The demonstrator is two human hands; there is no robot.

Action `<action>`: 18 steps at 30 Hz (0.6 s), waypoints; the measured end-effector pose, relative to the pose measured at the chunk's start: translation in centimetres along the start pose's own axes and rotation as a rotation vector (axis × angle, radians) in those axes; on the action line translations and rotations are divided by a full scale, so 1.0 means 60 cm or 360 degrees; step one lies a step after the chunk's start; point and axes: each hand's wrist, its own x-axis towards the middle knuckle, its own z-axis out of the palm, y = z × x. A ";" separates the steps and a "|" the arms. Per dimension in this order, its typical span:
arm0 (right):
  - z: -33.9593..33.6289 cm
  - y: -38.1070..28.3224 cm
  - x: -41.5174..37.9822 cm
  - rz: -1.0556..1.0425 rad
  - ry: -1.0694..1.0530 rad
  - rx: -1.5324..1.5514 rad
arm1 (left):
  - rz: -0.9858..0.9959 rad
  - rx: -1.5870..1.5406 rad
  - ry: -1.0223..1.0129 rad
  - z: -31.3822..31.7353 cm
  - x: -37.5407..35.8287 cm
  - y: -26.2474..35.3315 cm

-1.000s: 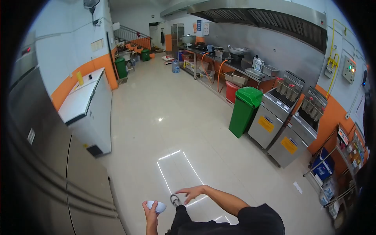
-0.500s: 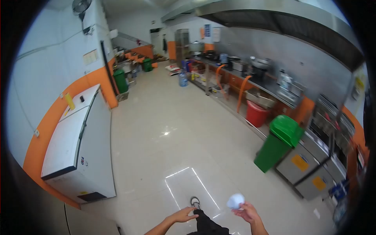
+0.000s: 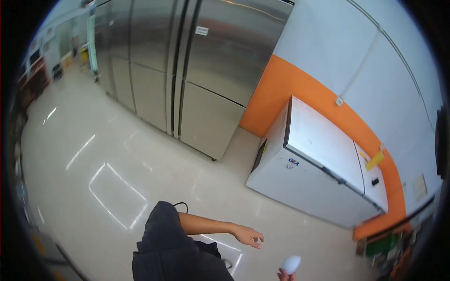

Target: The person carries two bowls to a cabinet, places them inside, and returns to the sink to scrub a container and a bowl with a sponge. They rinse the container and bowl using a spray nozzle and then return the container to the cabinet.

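Note:
A small white rounded object (image 3: 291,264) shows near the bottom of the view, held in the fingers of my right hand (image 3: 285,275); most of that hand is cut off by the lower edge. My left hand (image 3: 248,235) is stretched out above the floor, up and left of it, with fingers loosely bent and apart and nothing in them. The dark sleeve (image 3: 164,229) of my left arm fills the lower middle.
Tall steel refrigerators (image 3: 211,70) stand along the back. A white chest freezer (image 3: 323,159) is on the right by the orange and white wall, with a yellow bottle (image 3: 375,160) and a small black item (image 3: 375,181) on top. Shiny tiled floor (image 3: 112,154) spreads left.
The view has swung left, from the cooking counter and green bin to the refrigerators. The chest freezer now appears on the right. The white object remains in my right hand.

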 end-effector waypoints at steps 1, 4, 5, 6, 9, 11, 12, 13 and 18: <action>-0.053 0.055 0.068 -0.0007 -0.0178 -0.0117 | -0.0001 -0.0015 0.0091 0.021 0.066 0.019; -0.177 0.080 0.123 0.0008 -0.0465 -0.0703 | -0.0133 -0.0414 0.0214 0.151 0.294 0.108; -0.224 0.134 0.126 0.0074 -0.0282 -0.0398 | -0.0198 -0.0564 0.0167 0.205 0.378 0.157; -0.252 0.156 0.103 0.0131 -0.0081 -0.0096 | -0.0271 -0.0725 -0.0014 0.254 0.429 0.196; -0.450 0.219 0.135 0.0124 0.0116 -0.0042 | -0.0227 -0.0761 -0.0510 0.457 0.709 0.242; -0.600 0.316 0.150 0.0115 0.0342 -0.0035 | -0.0217 -0.0651 -0.0536 0.513 0.841 0.288; -0.684 0.390 0.166 0.0041 0.0389 -0.0078 | -0.0185 -0.0578 -0.0575 0.563 0.909 0.321; -0.764 0.454 0.181 -0.0045 0.0454 -0.0128 | 0.0060 -0.0329 -0.0679 0.633 1.005 0.311; -1.169 0.538 0.286 -0.0144 0.0646 -0.0572 | -0.0038 -0.0752 -0.0550 0.871 1.392 0.355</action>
